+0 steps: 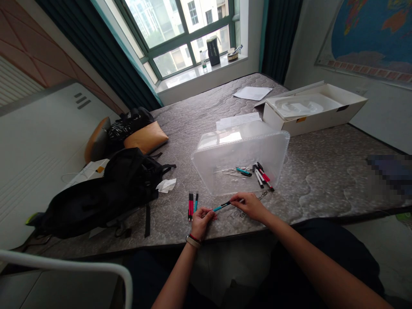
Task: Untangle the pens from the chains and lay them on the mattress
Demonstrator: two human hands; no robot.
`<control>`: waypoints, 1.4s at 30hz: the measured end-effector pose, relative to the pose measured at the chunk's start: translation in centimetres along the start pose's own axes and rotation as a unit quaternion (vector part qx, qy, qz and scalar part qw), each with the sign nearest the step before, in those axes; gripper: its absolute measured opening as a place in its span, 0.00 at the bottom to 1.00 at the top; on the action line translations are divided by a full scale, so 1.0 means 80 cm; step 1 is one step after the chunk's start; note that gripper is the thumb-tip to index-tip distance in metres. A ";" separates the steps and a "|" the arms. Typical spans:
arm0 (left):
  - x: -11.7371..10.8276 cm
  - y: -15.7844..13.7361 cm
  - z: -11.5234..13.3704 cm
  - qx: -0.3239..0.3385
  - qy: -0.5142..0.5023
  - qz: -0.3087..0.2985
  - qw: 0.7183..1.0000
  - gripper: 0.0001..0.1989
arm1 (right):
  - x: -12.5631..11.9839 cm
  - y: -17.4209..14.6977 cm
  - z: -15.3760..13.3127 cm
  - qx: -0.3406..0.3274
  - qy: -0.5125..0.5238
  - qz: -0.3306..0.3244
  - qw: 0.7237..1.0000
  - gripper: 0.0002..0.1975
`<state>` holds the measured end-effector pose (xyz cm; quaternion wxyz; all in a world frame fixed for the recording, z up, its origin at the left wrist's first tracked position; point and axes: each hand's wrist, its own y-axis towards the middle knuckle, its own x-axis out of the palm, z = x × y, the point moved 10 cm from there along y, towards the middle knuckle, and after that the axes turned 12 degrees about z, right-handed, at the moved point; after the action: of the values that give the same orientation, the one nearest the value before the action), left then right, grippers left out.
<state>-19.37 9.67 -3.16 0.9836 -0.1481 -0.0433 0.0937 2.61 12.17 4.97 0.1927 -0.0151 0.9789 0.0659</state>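
Observation:
A teal pen with a black end (222, 206) is held between both hands above the near edge of the mattress. My left hand (202, 221) is closed on its teal end, and my right hand (247, 205) pinches the black end. Just left of my left hand lie several pens (192, 204), red, black and teal, side by side. Beyond my hands a clear plastic bin (212, 171) rests on its side, its opening towards me. Inside it are teal pen parts (243, 171) with small thin pieces, and a cluster of black, white and red pens or markers (262, 176) at the right.
At left lie a black backpack (106, 193), a tan pouch (146, 137) and a crumpled tissue (166, 185). Behind the bin are papers (240, 120) and, to the right, an open white box (312, 107). A white curved rail (64, 264) crosses the lower left.

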 end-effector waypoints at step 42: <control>0.001 -0.002 0.005 0.019 0.002 -0.005 1.000 0.17 | 0.028 -0.007 0.020 0.018 -0.058 -0.041 0.997 0.22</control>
<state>-19.33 9.68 -2.74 0.9868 -0.1292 -0.0401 0.0895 1.18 11.85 2.57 0.2519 -0.0481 0.9657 0.0405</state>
